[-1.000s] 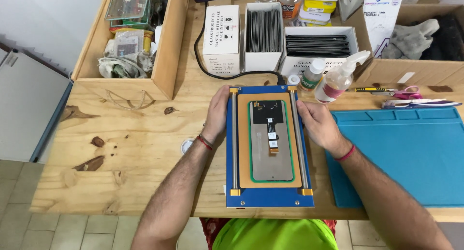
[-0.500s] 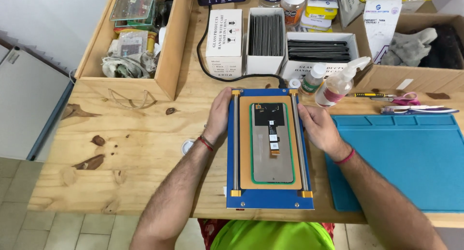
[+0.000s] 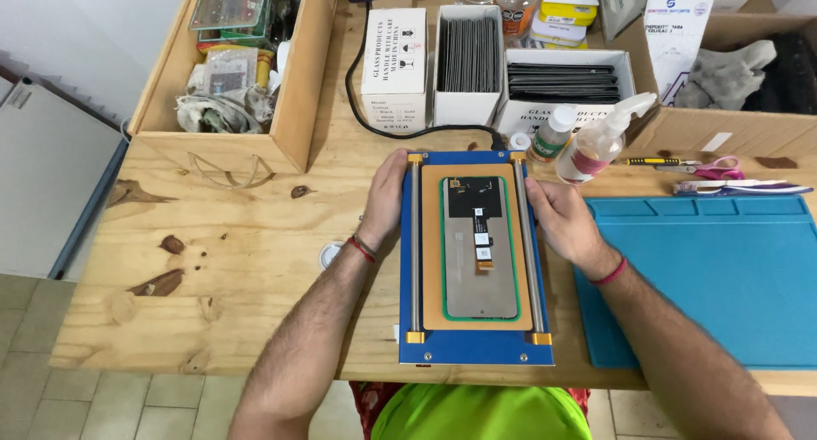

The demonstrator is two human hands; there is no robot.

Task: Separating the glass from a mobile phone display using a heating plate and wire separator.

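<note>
Two bottles point(image 3: 587, 146) just behind blue plate point(image 3: 477, 351).

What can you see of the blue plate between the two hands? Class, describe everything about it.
The blue plate is a flat rectangular slab, metallic-looking, lying lengthwise on the wooden bench, its near edge at the bench front. Two silver rails run along its long sides, ending in gold corner blocks. An orange pad covers its middle, with a phone screen lying on it, green-edged. The left hand rests on its left edge, the right hand on its right. A black cable leads to its far end.
</note>
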